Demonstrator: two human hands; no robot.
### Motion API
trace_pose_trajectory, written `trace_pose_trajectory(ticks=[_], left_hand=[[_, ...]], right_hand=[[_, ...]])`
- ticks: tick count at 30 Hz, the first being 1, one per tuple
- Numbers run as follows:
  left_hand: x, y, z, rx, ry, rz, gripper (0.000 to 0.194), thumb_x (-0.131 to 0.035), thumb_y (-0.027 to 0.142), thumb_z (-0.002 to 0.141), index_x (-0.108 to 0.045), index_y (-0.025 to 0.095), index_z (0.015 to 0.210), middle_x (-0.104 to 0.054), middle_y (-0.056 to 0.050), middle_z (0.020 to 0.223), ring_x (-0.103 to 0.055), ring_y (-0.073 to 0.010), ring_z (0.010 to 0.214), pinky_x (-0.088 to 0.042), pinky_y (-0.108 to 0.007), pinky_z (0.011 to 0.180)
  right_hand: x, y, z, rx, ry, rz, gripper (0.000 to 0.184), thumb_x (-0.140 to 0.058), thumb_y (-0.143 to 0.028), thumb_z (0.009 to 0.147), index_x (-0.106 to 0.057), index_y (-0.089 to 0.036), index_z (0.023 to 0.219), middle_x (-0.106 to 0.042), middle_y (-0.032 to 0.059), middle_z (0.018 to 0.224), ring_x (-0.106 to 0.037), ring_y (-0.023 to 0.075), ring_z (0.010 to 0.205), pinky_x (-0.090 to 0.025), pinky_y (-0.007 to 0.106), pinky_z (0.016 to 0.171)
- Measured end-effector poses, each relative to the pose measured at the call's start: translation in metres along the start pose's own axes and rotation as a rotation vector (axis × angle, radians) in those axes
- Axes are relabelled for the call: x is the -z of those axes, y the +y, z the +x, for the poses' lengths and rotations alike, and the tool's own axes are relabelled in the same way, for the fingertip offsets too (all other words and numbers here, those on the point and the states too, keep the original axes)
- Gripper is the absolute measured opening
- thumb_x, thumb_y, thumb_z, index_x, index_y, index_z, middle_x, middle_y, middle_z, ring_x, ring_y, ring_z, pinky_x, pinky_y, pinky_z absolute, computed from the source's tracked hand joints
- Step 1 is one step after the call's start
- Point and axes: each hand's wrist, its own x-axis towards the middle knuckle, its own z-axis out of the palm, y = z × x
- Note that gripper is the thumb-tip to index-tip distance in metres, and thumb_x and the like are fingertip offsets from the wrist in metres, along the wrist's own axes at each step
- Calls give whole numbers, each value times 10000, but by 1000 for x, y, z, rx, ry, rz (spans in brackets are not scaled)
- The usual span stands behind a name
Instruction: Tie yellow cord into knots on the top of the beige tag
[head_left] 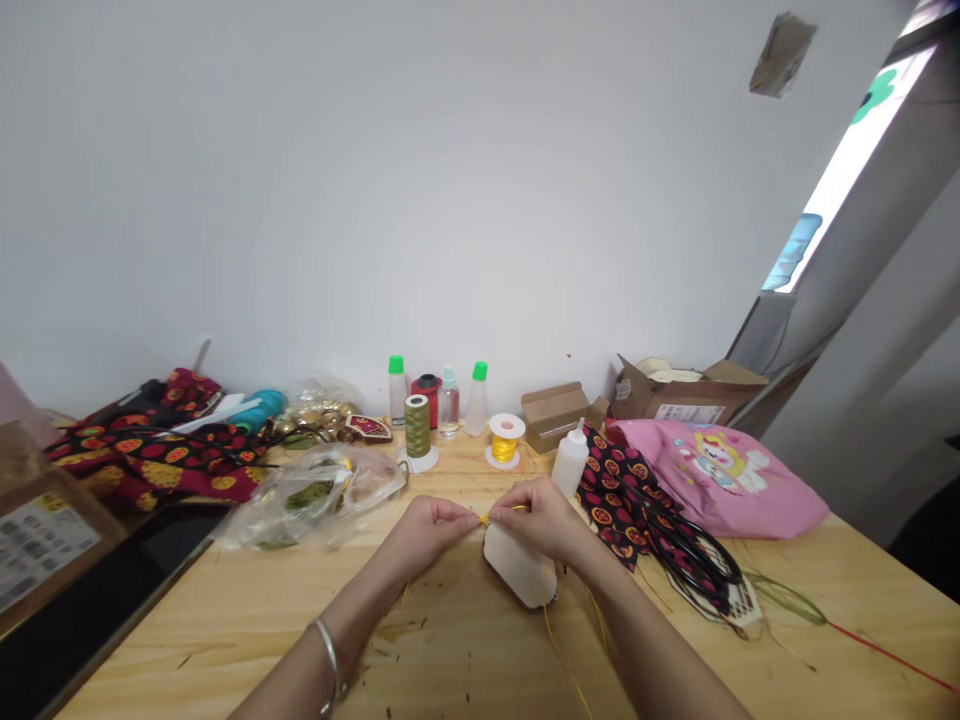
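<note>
Well in from the far edge of the tabletop [270, 610], the yellow cord [485, 520] is pinched at a small tangle by thumb and forefinger of the left hand [426, 530], and right beside it the cord is nipped by the bent fingers of the right hand [541, 515]. Just below, a pale, round-cornered block [521, 572] is partly covered by the right hand; whether it is touched cannot be told. Light, limp and perhaps slippery, the cord is judged best taken by the fingertips, close to the tangle; the block, apparently stiff, is best gripped by its sides. Toward the far edge, a yellow spool [503, 449] is parked, upright.
</note>
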Motion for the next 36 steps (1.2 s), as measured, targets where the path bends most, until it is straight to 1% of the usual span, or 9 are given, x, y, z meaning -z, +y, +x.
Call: trace_pose_trajectory(ticks=[6, 12, 14, 16, 21, 23, 27, 31, 36], left_hand=[[0, 3, 0, -1, 26, 12, 415, -565, 495, 553, -643, 98, 649, -371, 77, 366, -175, -32, 351, -97, -192, 371], [-1, 9, -2, -21, 101, -67, 312, -590, 419, 566, -611, 120, 652, -362, 91, 331, -230, -32, 307, -146, -174, 339], [-2, 10, -2, -64, 116, -111, 278, -600, 392, 567, -605, 125, 645, -461, 64, 381, -327, -44, 335, -220, -167, 357], [-2, 11, -1, -109, 112, -140, 251, -616, 363, 559, -614, 123, 632, -576, 16, 504, -446, -73, 428, -307, -172, 417], [-2, 10, 1, -143, 130, -189, 207, -653, 306, 533, -642, 132, 645, -659, -25, 659, -551, -131, 587, -400, -213, 552], [-2, 10, 1, -157, 113, -229, 225, -660, 290, 533, -645, 136, 697, -670, -35, 704, -566, -141, 619, -418, -229, 588], [-4, 13, -2, -186, 39, -247, 266, -651, 280, 558, -653, 131, 778, -676, -58, 780, -579, -164, 692, -431, -257, 660], [-4, 14, -5, -172, -31, -214, 253, -617, 300, 600, -668, 140, 788, -683, -53, 755, -577, -174, 709, -425, -255, 671], [-4, 11, -4, -135, -9, -194, 236, -608, 320, 606, -678, 138, 737, -683, -56, 768, -568, -164, 655, -415, -244, 622]], right_hand=[[11, -14, -2, -8, 0, 63, 182, -543, -247, 637, -669, -118, 652, -631, 41, 640, -533, 136, 594, -387, 206, 519], [6, -15, 0, 42, 28, 144, 140, -552, -229, 627, -650, -131, 604, -609, 16, 602, -515, 117, 573, -389, 207, 539], [3, -14, 1, 7, 49, 201, 147, -544, -235, 629, -638, -125, 609, -609, 17, 603, -511, 114, 565, -390, 207, 533], [1, -15, 1, -38, 85, 248, 151, -542, -242, 623, -626, -117, 603, -599, 15, 585, -501, 110, 550, -385, 205, 521], [1, -20, 0, -173, 107, 339, 174, -543, -272, 608, -608, -112, 586, -540, -7, 491, -430, 77, 444, -317, 177, 415], [0, -21, -1, -205, 92, 374, 179, -551, -279, 598, -610, -110, 595, -526, -14, 474, -405, 65, 420, -296, 173, 398], [-1, -21, 0, -184, 95, 423, 161, -581, -255, 565, -615, -102, 602, -534, -14, 498, -393, 58, 433, -292, 173, 415], [-1, -24, -1, -159, 114, 468, 144, -581, -241, 562, -604, -101, 586, -536, -12, 514, -407, 62, 451, -307, 182, 436], [5, -23, 0, -118, 196, 533, 146, -595, -255, 547, -588, -111, 569, -541, -12, 539, -453, 82, 494, -351, 205, 499]])
